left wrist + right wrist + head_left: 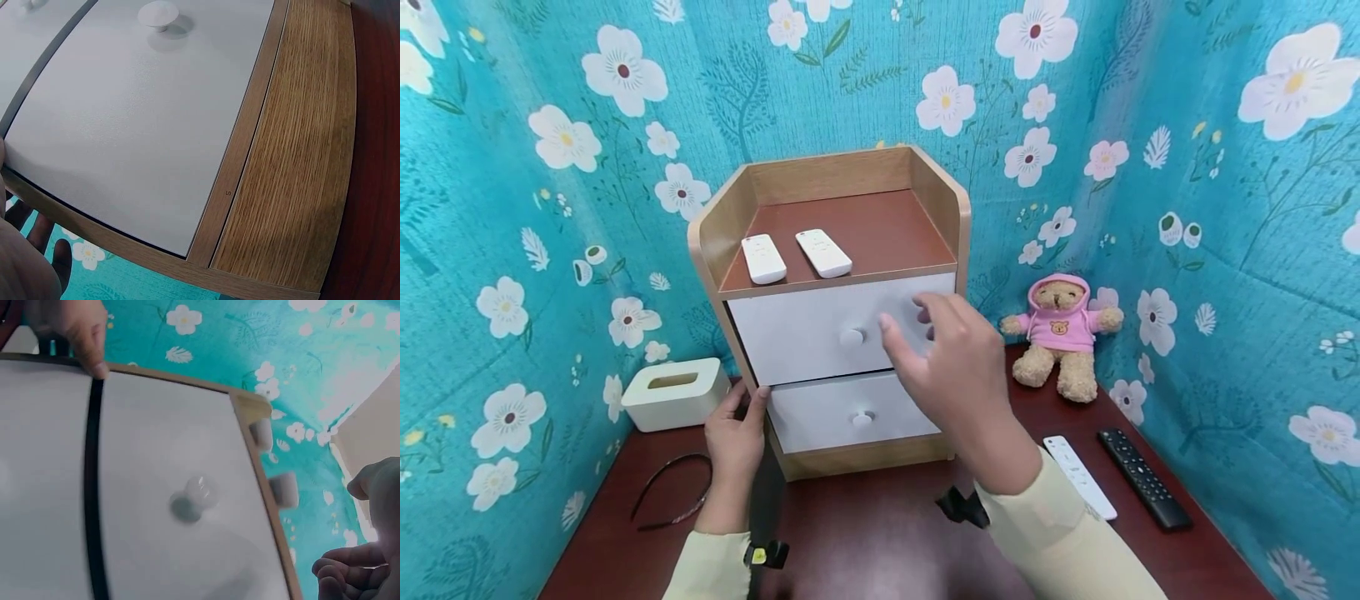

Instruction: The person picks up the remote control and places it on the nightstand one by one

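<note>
A small wooden drawer cabinet stands on the table with two white drawers, both closed. At its left edge my left hand grips the side panel, thumb on the front near the gap between the drawers and fingers round the outside. In front of the upper drawer my right hand hangs in the air, fingers bent, thumb apart, holding nothing. It is just right of the upper drawer's round white knob. The lower drawer has a matching knob.
Two white remotes lie on the cabinet top. To the left are a white tissue box and a thin dark headband. A teddy bear, a white remote and a black remote are on the right.
</note>
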Demonstrator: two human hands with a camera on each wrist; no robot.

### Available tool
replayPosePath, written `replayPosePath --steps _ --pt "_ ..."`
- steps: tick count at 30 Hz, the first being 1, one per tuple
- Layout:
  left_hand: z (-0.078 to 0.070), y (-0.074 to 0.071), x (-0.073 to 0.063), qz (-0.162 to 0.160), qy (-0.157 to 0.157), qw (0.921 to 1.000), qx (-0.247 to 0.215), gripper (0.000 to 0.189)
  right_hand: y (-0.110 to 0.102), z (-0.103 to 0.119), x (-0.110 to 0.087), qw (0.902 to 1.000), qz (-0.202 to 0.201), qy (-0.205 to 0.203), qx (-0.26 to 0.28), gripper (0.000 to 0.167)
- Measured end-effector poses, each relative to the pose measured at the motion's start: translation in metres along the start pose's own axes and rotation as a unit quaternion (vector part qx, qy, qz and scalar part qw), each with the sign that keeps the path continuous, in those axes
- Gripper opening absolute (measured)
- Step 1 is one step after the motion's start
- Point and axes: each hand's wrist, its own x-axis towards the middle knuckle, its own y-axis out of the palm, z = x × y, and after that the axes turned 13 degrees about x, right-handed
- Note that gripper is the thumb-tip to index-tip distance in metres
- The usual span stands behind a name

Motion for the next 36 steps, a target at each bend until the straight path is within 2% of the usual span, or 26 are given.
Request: replayPosePath --steps 8,15,18,24,31,36 --pt "0.001 0.001 0.0 -0.004 0.002 1.0 0.008 0.034 -0.02 -0.042 -0.048 0.9986 -0.022 0.042 -0.024 0.048" --pt "-0.002 0.001 0.002 -0.008 0.011 0.9998 -0.01 0.033 -0.034 -0.094 -0.096 0.99 -0.021 0.124 -0.063 0.047" --pt "-0.001 0.0 0.001 -0.006 0.01 0.9999 -0.003 0.034 -0.041 -0.11 -0.117 0.9807 -0.007 0.175 -0.088 0.051" --pt "0.002 0.0 -0.001 -0.002 0.01 0.9999 0.01 0.036 -0.056 -0.135 -0.155 0.955 0.032 0.267 -0.126 0.054" --pt "0.003 0.0 -0.002 -0.001 0.002 0.9999 0.014 0.037 -0.071 -0.161 -0.192 0.9361 0.07 0.308 -0.155 0.059" --pt "0.001 0.0 -0.002 0.001 -0.002 0.9999 0.013 0.036 -0.081 -0.179 -0.207 0.9173 0.119 0.343 -0.163 0.069"
